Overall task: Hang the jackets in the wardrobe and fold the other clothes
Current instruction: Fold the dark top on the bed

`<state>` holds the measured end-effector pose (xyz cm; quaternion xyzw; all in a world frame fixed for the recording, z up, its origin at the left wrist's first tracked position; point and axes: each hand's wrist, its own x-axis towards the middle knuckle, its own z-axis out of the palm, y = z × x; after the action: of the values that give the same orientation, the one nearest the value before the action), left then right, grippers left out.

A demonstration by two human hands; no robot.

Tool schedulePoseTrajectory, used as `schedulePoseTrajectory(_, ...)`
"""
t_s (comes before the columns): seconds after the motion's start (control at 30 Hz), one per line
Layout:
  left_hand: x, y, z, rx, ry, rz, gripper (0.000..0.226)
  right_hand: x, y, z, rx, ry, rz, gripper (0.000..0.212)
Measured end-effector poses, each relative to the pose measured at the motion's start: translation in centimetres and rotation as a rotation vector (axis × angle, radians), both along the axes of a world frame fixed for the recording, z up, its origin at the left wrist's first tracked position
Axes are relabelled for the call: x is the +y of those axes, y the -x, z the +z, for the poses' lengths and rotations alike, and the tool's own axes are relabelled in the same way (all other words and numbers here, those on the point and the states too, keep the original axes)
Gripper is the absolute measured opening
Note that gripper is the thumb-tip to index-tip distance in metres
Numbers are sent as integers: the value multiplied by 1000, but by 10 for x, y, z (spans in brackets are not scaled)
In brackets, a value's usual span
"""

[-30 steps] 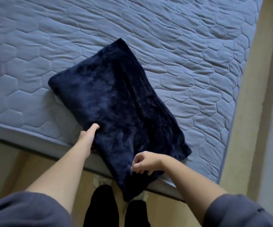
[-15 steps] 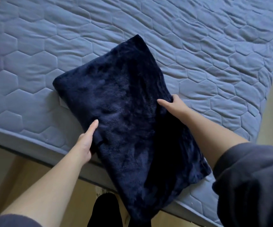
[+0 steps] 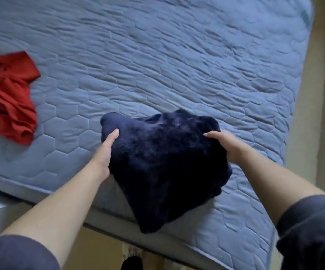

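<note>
Your bed (image 3: 177, 61) fills most of the frame. Its grey-blue quilted cover runs from the upper left to the lower right, and its near edge crosses the bottom of the frame on a slant.

The fleece (image 3: 167, 168), dark navy and folded into a thick bundle, sits just below the centre of the frame, close to that near edge. Its upper part is bunched and its lower point reaches out past the edge of the bed. You cannot tell from here whether it rests on the cover or is lifted off it.

The red garment (image 3: 7, 94) lies crumpled on the bed at the left edge of the frame, well apart from the fleece.

Your left hand (image 3: 105, 154) grips the fleece's left side, thumb on top and fingers tucked out of sight beneath. Your right hand (image 3: 226, 147) grips the upper right side the same way, thumb on top and fingers hidden under the cloth.

Your forearms are bare, and a dark sleeve shows in each bottom corner.

A dark foot (image 3: 131, 263) stands on the beige floor (image 3: 99, 252) at the bottom centre.
</note>
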<state>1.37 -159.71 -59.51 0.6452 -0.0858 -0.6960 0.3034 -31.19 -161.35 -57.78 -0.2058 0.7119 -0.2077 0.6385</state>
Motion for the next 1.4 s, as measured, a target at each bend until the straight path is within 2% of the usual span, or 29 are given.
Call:
schedulePoseTrajectory(0.2,-102,42,123,-46,242,-231,56,-28,45,115,-39,236,-104,17)
schedulePoseTrajectory(0.3,-117,62,153,-158,264,-324,60,-15,62,138,9,276,-67,31)
schedulePoseTrajectory(0.37,-112,72,150,-257,278,-382,67,4,71,130,58,255,-18,36)
schedulePoseTrajectory(0.47,-83,80,113,-313,243,-436,74,53,75,88,135,106,39,40)
schedulePoseTrajectory(0.57,-25,78,37,-397,120,-497,74,127,64,19,108,-47,-35,43)
schedulePoseTrajectory(0.67,53,62,-41,-514,-57,-584,68,209,46,-50,75,-234,-25,33)
schedulePoseTrajectory(0.73,94,50,-74,-528,-139,-607,68,249,36,-83,13,-315,2,23)
schedulePoseTrajectory(0.8,111,45,-89,-549,-120,-655,66,266,31,-101,-40,-337,-21,24)
schedulePoseTrajectory(0.87,109,45,-91,-665,4,-708,56,261,30,-110,-68,-310,-37,35)
schedulePoseTrajectory(0.93,100,50,-88,-686,160,-670,36,243,34,-109,-73,-240,-67,43)
schedulePoseTrajectory(1.0,87,56,-82,-585,286,-541,23,219,41,-104,-108,-129,-147,46)
schedulePoseTrajectory(1.13,61,71,-69,-384,363,-469,38,177,55,-96,-277,31,-314,50)
schedulePoseTrajectory(1.2,51,75,-67,-367,383,-536,41,166,55,-97,-291,35,-340,51)
schedulePoseTrajectory(1.27,43,82,-63,-415,419,-571,30,159,53,-96,-292,47,-360,46)
schedulePoseTrajectory(1.33,35,86,-56,-458,429,-420,13,152,53,-92,-290,118,-432,37)
schedulePoseTrajectory(1.4,20,88,-51,-447,417,-213,10,139,58,-85,-302,206,-523,31)
